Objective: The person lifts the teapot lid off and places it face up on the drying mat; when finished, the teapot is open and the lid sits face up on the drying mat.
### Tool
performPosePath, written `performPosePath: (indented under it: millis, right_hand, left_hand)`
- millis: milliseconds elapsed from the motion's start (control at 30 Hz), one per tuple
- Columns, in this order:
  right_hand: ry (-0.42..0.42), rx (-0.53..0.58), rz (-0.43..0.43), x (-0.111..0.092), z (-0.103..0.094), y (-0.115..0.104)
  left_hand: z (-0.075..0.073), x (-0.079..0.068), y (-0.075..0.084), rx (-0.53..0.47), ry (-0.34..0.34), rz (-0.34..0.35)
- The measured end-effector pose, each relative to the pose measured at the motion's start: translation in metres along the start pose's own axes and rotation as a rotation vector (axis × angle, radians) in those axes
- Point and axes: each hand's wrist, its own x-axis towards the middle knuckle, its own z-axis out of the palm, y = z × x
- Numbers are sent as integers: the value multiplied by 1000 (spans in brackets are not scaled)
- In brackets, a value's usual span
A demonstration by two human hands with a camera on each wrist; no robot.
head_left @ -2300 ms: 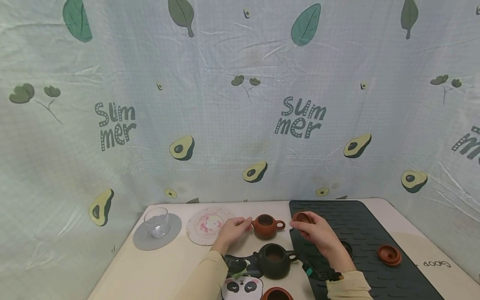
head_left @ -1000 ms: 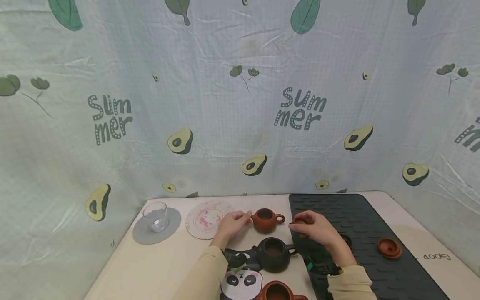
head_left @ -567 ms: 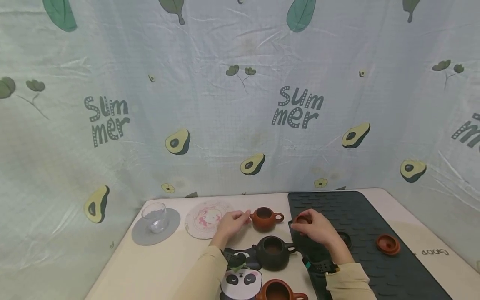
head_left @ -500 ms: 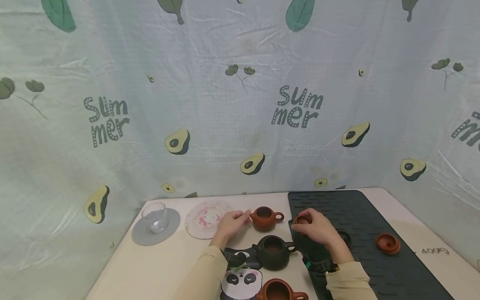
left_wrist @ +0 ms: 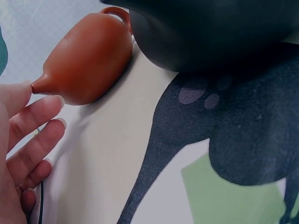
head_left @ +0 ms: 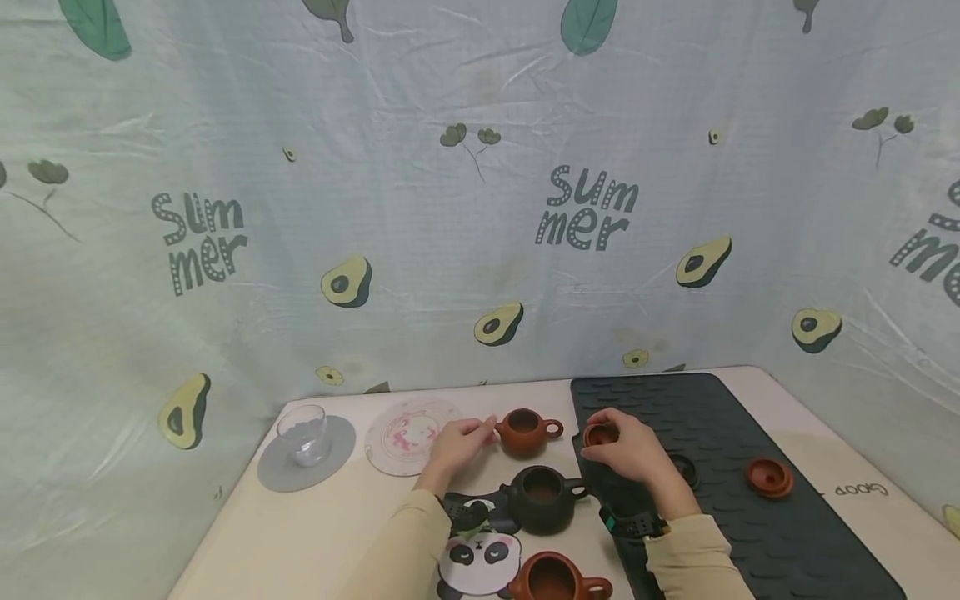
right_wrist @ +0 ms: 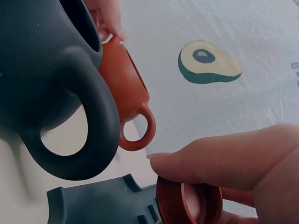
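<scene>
A small reddish-brown teapot without its lid stands toward the back of the table, spout left and handle right. My left hand pinches the tip of its spout between thumb and index finger; the other fingers are loosely bent below. Over the left edge of the dark mat, my right hand holds a reddish-brown teapot lid between thumb and fingers, its hollow underside partly showing. A larger black teapot, also lidless, stands in front of the small one. Nearest me is another reddish-brown teapot, open on top.
On the dark ribbed mat lie a black lid, partly behind my right wrist, and a reddish-brown lid. A glass cup stands on a grey round mat. A pink-patterned round mat and panda mat lie nearby.
The head view has tilted and shifted slightly, so everything sits a little differently in it. Both hands keep their hold on the teapot spout and the lid, nearly still.
</scene>
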Motion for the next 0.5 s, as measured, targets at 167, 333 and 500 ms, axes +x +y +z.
performPosePath:
  millis: [167, 333, 500]
  right_hand:
    - [-15, -6, 8, -2, -2, -1]
    - [-41, -19, 0, -3, -3, -1]
    - [-38, -48, -3, 0, -3, 0]
  left_hand:
    - [1, 1, 2, -1, 3, -3]
    - [1, 0, 2, 1, 8, -5]
    - [1, 2, 2, 10, 12, -2]
